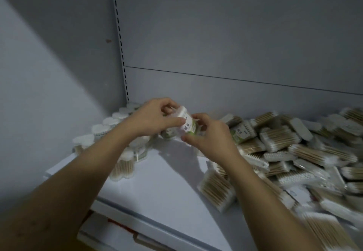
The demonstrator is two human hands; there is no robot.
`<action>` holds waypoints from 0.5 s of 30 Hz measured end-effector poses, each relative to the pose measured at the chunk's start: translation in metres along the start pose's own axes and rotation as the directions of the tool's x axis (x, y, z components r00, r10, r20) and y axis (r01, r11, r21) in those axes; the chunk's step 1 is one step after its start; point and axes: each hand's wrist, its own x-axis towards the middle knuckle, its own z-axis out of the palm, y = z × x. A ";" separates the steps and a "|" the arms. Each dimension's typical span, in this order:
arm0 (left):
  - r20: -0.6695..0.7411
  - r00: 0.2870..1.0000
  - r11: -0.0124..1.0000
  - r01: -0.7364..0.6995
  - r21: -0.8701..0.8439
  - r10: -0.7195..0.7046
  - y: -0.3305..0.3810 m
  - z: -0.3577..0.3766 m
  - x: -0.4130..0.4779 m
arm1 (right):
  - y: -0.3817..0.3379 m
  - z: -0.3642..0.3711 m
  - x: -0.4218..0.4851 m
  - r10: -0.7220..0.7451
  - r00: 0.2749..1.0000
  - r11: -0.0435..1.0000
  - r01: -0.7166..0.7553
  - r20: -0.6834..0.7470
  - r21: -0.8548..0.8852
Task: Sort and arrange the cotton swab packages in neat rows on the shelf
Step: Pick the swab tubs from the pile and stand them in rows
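Observation:
Both hands hold one cotton swab package (186, 122), a clear pack with white tips and a white and green label, just above the white shelf (163, 182). My left hand (155, 118) grips its left end with thumb and curled fingers. My right hand (208, 134) pinches its right side from below. A row of upright swab packages (106, 128) runs along the left wall toward the back corner. A loose heap of swab packages (284, 152) covers the right half of the shelf.
The grey back panel (235, 44) and a slotted upright (120, 44) stand behind the shelf. A grey side wall (49, 73) closes the left. A lower shelf edge (137, 237) shows below. Bare shelf surface lies between the row and the heap.

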 end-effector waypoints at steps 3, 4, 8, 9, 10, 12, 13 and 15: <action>0.047 0.999 0.946 -0.014 0.324 -0.001 -0.017 0.002 0.023 | 0.006 0.006 0.002 0.030 0.996 0.947 -0.002 0.083 -0.321; 0.075 0.997 0.918 -0.019 0.397 -0.012 -0.025 0.007 0.027 | 0.010 0.008 -0.001 0.050 0.995 0.925 -0.016 0.082 -0.379; 0.185 0.982 0.855 -0.055 0.516 -0.049 -0.061 0.027 0.038 | 0.026 0.012 -0.021 0.065 0.998 0.838 -0.050 0.007 -0.543; 0.200 0.979 0.841 -0.071 0.537 -0.045 -0.066 0.029 0.042 | 0.028 0.011 -0.026 0.052 0.999 0.826 -0.046 -0.005 -0.561; 0.210 0.977 0.820 -0.090 0.565 -0.038 -0.069 0.031 0.045 | 0.029 0.011 -0.029 0.038 0.999 0.821 -0.047 -0.029 -0.569; 0.217 0.976 0.759 -0.132 0.638 -0.013 -0.074 0.034 0.052 | 0.029 0.013 -0.032 -0.003 0.997 0.819 -0.043 -0.079 -0.572; 0.214 0.977 0.735 -0.146 0.662 0.002 -0.077 0.035 0.054 | 0.027 0.014 -0.032 -0.002 0.997 0.818 -0.042 -0.075 -0.573; 0.198 0.980 0.712 -0.154 0.685 0.021 -0.084 0.036 0.058 | 0.021 0.017 -0.032 0.019 0.999 0.819 -0.031 -0.026 -0.573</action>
